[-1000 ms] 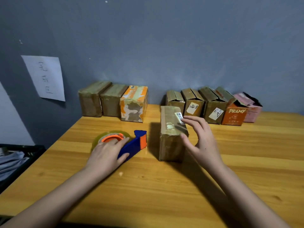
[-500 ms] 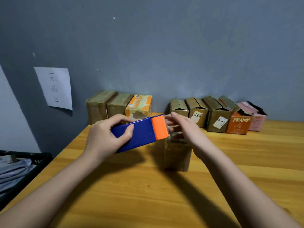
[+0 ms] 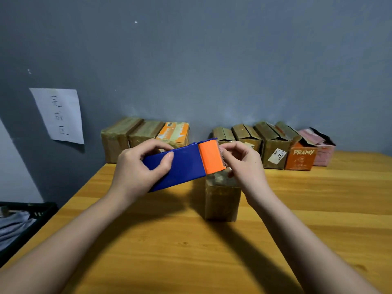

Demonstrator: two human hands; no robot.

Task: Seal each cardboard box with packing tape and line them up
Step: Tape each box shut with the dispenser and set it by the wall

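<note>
My left hand (image 3: 140,168) grips a blue and orange tape dispenser (image 3: 184,166) and holds it in the air above the table. At the dispenser's orange cutter end, the fingertips of my right hand (image 3: 244,164) pinch the tape end. Below both hands a brown cardboard box (image 3: 222,198) stands on the wooden table (image 3: 169,251); its top is partly hidden by my right hand and the dispenser.
Three taped boxes (image 3: 144,136) stand in a row at the back left by the wall. Several boxes with open flaps (image 3: 273,145) line the back right, one orange, one pink. A paper sign (image 3: 59,115) hangs on the wall. A dark crate (image 3: 21,221) sits left of the table.
My left hand lifted the dispenser off the table to above the box. My right hand left the box top and came to the cutter end, where it now pinches the tape.
</note>
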